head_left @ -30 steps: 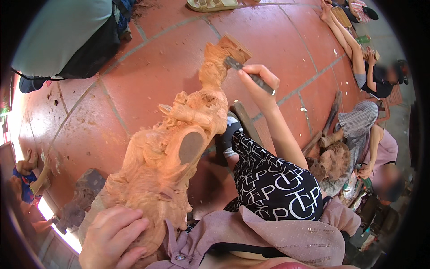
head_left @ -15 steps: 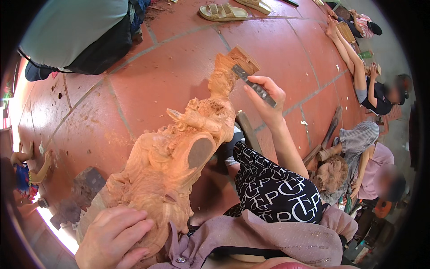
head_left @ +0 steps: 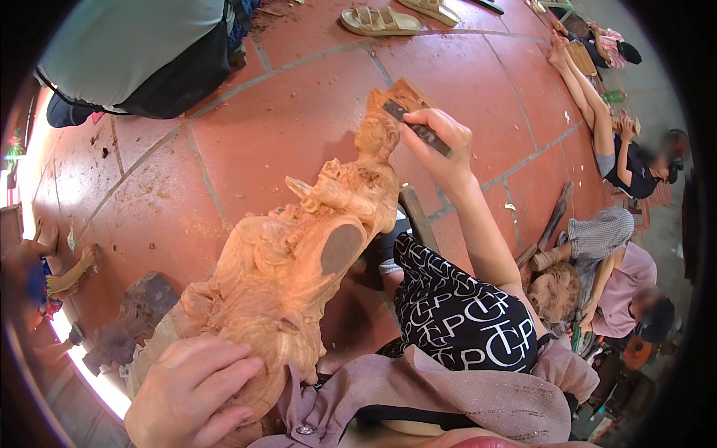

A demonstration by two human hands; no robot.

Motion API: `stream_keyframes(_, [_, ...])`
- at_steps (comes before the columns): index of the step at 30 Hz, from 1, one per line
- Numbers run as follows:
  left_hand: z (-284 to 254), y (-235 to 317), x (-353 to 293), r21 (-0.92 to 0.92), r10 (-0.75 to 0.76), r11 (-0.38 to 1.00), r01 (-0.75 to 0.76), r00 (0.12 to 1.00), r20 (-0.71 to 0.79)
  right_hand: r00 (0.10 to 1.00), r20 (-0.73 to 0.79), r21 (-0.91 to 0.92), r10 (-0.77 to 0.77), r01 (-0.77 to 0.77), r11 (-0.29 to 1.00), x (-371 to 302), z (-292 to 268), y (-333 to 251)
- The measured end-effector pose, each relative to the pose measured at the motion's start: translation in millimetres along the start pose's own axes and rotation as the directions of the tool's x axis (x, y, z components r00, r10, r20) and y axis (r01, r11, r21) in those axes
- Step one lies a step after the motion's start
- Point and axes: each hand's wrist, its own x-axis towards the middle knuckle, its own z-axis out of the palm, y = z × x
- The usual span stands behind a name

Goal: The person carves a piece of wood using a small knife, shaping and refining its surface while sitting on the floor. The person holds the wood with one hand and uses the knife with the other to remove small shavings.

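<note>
A reddish-brown carved wooden statue (head_left: 276, 261) of a robed figure lies slantwise before me, its head (head_left: 376, 134) pointing away and to the right. A smooth oval patch shows on its near side. My left hand (head_left: 190, 388) is curved over the broad near end, its fingers slightly parted against the wood. Between thumb and fingers, my right hand (head_left: 441, 149) pinches a dark flat bar (head_left: 426, 136), perhaps a sanding strip or file. The bar's far end is beside the statue's head; whether it touches I cannot tell.
Red floor tiles (head_left: 269, 134) carry wood crumbs. A seated person (head_left: 142, 52) is close at the upper left; others sit along the right and left edges. Sandals (head_left: 381, 21) lie at the top. A dark rough block (head_left: 146, 302) sits left of the statue.
My right hand has shifted slightly up and left, bringing the bar nearer the head at a flatter slant. The view has shifted a little. My left hand stays on the statue's near end.
</note>
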Motion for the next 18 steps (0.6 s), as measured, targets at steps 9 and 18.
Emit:
stream_keyframes(9, [-0.3, 2.3, -0.3, -0.009, -0.001, 1.0, 0.001, 1.0, 0.001, 0.999, -0.031, -0.02, -0.034, 0.034, 0.999, 3.9, 4.0, 1.7])
stream_keyframes(18, [1.3, 1.2, -0.3, -0.019, -0.004, 1.0, 0.004, 1.0, -0.004, 1.0, -0.001, -0.012, 0.007, -0.007, 1.0, 1.2, 3.3, -0.8])
